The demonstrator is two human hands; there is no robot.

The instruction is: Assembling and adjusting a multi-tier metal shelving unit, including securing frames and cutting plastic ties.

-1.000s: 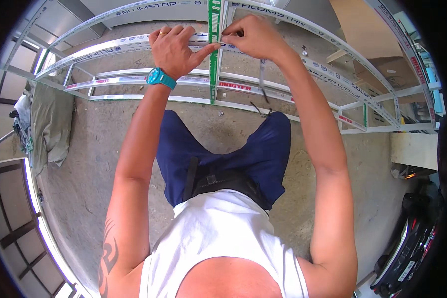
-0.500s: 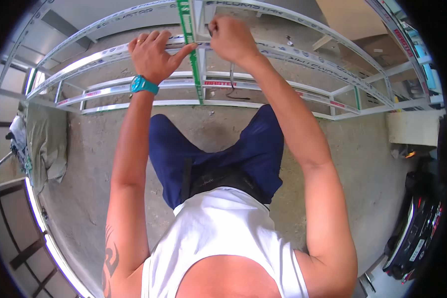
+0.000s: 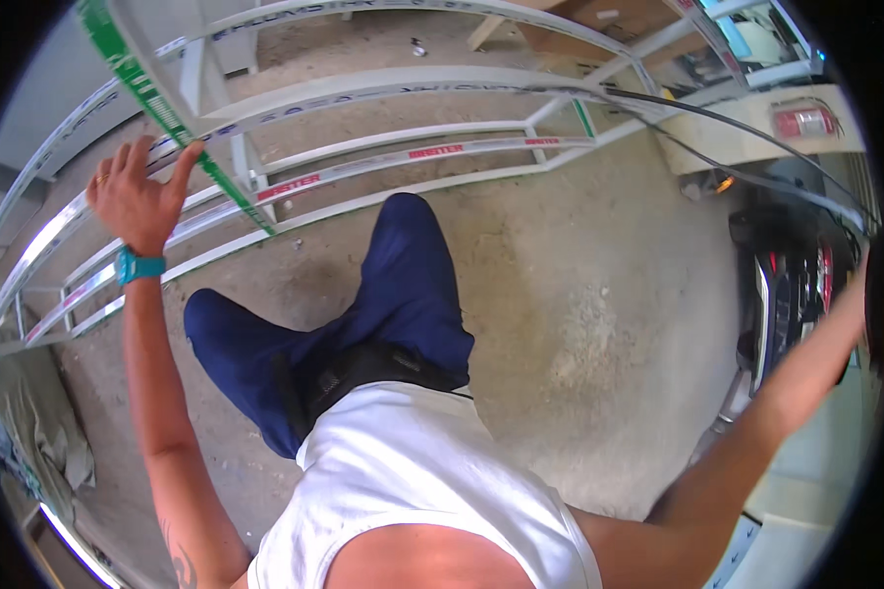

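My left hand [image 3: 139, 196], with a teal watch [image 3: 138, 265] at its wrist, lies over a rail of the white metal frame [image 3: 295, 108]. Its fingers bend over the bar, and the thumb reaches against an upright with green tape [image 3: 147, 93]. Far out to the right stretches my right forearm [image 3: 805, 378]; the hand itself is lost beyond the dark rim. Dark cables [image 3: 756, 133] run from the frame's rail toward that same rim, near where the forearm ends. What the right hand holds, if anything, is hidden.
A cream ledge [image 3: 727, 128] with a red cylindrical thing [image 3: 803, 121] is at the upper right. Below it stands a black object with red lights, like a vehicle's rear [image 3: 796, 294]. A grey cloth [image 3: 39, 412] hangs at the left. Concrete floor [image 3: 550, 294] surrounds my legs.
My right hand has left the frame's upright and swung far right, out of view. My view has turned right, and the cables now stretch across the upper right. The left hand stays on the frame.
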